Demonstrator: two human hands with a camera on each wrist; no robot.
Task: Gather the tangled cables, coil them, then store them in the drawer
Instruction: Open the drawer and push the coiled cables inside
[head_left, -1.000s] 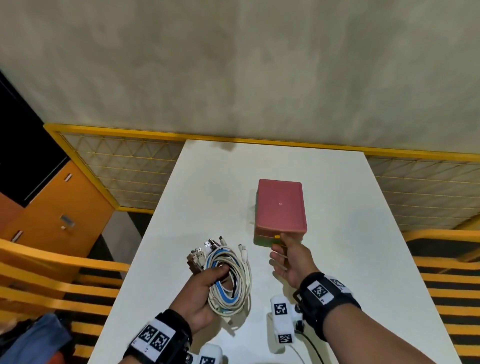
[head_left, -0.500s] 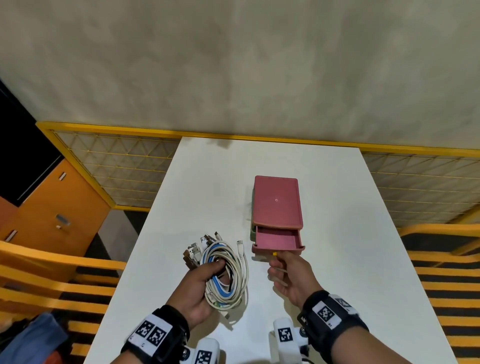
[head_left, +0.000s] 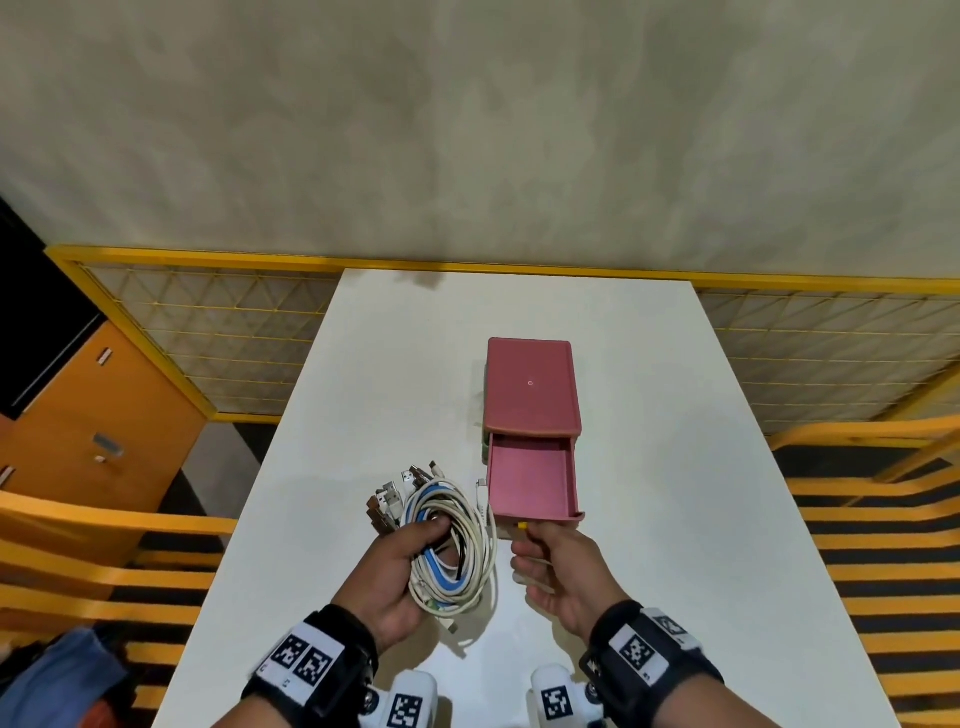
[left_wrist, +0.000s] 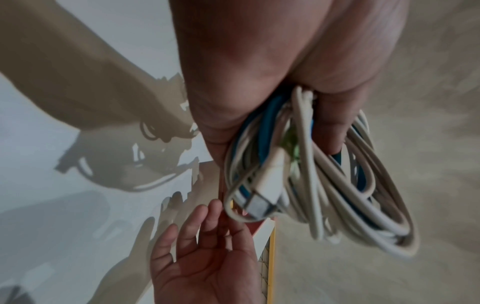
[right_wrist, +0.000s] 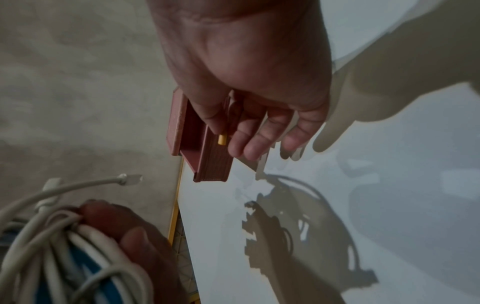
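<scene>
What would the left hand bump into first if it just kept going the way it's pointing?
Probably nothing: the left hand and cable coil point across bare table, left of the pink drawer. Depth is uncertain.

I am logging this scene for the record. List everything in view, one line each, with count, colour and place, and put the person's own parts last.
cable bundle: one coil of several cables, white, blue and black, held above the table's near left part
drawer: one, pink, pulled out toward the person, nothing visible in it
drawer box: one, pink, mid table
yellow knob: one, on the drawer's front
table: one, white, centre
cabinet: one, orange, far left
mesh railing: yellow frame, behind the table
wrist bands: two, black with printed markers
left hand: grips the cable bundle
right hand: pinches the yellow knob
</scene>
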